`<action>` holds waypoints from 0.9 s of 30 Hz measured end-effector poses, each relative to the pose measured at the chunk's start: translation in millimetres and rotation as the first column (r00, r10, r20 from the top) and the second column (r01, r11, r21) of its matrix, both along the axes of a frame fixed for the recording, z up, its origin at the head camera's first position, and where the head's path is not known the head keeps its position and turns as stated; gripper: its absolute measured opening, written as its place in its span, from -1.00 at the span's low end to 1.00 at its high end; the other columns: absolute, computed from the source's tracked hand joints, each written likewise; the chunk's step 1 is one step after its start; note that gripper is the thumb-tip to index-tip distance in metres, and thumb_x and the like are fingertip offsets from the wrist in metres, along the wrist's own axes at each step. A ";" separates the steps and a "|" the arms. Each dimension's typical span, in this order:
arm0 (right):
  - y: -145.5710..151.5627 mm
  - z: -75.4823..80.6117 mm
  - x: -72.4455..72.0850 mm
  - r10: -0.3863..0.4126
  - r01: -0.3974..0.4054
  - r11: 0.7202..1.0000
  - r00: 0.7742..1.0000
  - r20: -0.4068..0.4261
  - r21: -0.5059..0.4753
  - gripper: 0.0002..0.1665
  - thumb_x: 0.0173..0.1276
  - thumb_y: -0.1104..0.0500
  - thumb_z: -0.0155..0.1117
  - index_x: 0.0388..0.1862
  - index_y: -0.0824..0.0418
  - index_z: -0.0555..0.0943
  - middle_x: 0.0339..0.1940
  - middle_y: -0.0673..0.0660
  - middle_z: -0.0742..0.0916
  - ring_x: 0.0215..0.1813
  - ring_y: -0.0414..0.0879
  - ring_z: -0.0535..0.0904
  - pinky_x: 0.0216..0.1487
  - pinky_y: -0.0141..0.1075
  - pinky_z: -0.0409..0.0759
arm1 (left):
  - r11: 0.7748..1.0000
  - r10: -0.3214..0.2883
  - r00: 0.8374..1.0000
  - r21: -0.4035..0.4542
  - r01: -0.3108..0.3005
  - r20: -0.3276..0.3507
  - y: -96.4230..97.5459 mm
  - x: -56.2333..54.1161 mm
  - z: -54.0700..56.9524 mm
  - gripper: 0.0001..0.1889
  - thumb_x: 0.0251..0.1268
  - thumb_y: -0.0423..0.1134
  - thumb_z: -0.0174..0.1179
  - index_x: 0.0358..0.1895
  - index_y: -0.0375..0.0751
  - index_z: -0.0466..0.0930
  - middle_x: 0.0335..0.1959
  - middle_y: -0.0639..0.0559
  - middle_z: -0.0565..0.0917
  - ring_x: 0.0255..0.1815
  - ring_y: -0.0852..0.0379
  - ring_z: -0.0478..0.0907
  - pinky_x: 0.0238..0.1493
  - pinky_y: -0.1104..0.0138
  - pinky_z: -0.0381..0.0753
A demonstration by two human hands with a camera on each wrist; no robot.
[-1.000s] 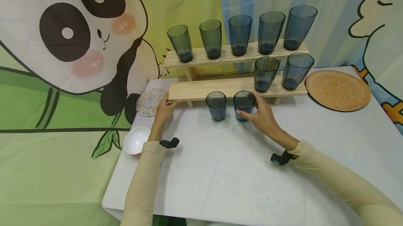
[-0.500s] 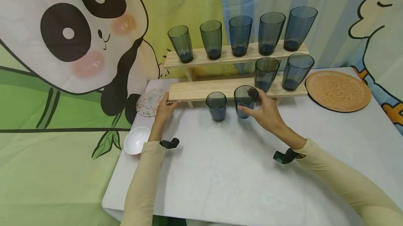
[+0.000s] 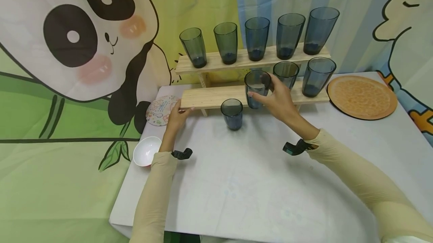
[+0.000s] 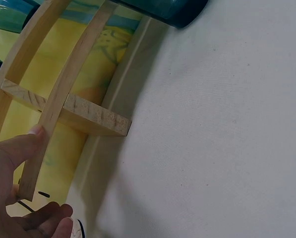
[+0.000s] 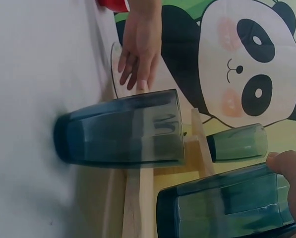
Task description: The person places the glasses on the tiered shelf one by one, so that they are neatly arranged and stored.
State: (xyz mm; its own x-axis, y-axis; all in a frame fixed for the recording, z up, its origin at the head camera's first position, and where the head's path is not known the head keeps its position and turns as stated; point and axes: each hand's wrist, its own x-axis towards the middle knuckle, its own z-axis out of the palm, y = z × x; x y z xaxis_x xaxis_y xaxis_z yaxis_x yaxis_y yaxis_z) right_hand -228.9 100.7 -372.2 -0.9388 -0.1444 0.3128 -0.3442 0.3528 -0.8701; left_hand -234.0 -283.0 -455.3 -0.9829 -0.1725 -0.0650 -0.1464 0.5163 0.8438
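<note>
My right hand point(image 3: 280, 100) holds a blue-grey drinking glass point(image 3: 254, 102) by its side, upright in front of the lower board of a two-step wooden shelf point(image 3: 213, 97). In the right wrist view, the thumb lies near the rim of this held glass point(image 5: 222, 208). Another glass point(image 3: 232, 117) stands on the table just left of it, before the shelf. At the shelf's left end, my left hand point(image 3: 176, 119) grips the lower board, thumb on the board's edge point(image 4: 56, 111) in the left wrist view. Whether the held glass touches the board cannot be told.
Several tall glasses point(image 3: 257, 40) line the upper board. Two more, one partly behind my right hand, stand on the lower board's right side, including a glass point(image 3: 318, 77). A round brown mat point(image 3: 362, 97) lies right; a floral disc point(image 3: 162, 110) and white bowl point(image 3: 147, 152) lie left.
My right hand has lifted the glass off the table and carried it up and slightly left to the lower board's front. The left hand has stayed on the shelf end.
</note>
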 end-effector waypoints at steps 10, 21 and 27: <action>-22.4 -3.8 -25.0 -0.038 0.038 0.999 0.999 0.036 -0.003 -0.10 0.34 -0.04 0.59 0.52 0.23 0.40 0.26 0.24 0.62 0.37 0.14 0.54 0.36 0.10 0.54 | 1.000 -0.005 1.000 -0.021 0.005 0.003 0.4 -0.5 -1.8 -0.11 0.53 0.09 0.28 0.74 -0.03 0.01 0.67 -0.23 0.24 0.57 -0.27 0.33 0.56 -0.10 0.37; -30.5 -10.2 -42.0 -0.080 0.079 0.996 0.997 0.020 0.033 -0.07 0.33 -0.08 0.59 0.54 0.21 0.41 0.33 0.25 0.67 0.28 0.19 0.62 0.25 0.11 0.60 | 1.000 0.010 1.000 -0.018 -0.010 0.019 0.8 0.6 -0.2 -0.10 0.52 0.10 0.29 0.74 0.01 0.01 0.67 -0.22 0.23 0.56 -0.28 0.33 0.54 -0.13 0.38; -31.2 -11.3 -45.0 -0.091 0.089 0.995 0.995 0.036 0.044 -0.03 0.33 -0.13 0.58 0.57 0.20 0.38 0.38 0.25 0.63 0.33 0.21 0.59 0.29 0.13 0.59 | 1.000 0.011 1.000 -0.013 -0.011 0.023 0.3 -0.5 -0.6 -0.11 0.51 0.10 0.29 0.74 0.02 0.02 0.67 -0.21 0.23 0.56 -0.28 0.33 0.53 -0.14 0.38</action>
